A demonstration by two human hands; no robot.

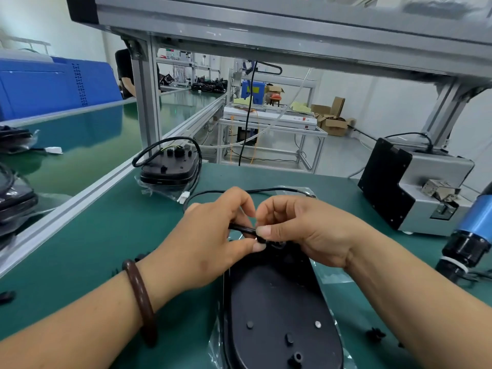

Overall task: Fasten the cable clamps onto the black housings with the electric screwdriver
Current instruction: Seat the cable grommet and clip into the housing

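At the twelve o'clock end of the black housing (277,296), left hand (210,235) and right hand (300,230) are pinching the cable (241,229), lying nine-to-three; the electric screwdriver (471,235) is hanging at three o'clock, nearer the right.

A factory assembly line is shown. A workbench (106,235) covered with a green mat is framed by aluminium profile posts (145,102), and a long green conveyor belt (87,145) is run beside it. Black housings (170,169) with cables are laid out in clear bags. A blue electric screwdriver (474,230) and a boxy black and grey machine (415,187) are set at the right. Blue plastic crates (40,86) are stacked beyond the belt, and opened cardboard boxes (334,123) are left on the floor by the far wall
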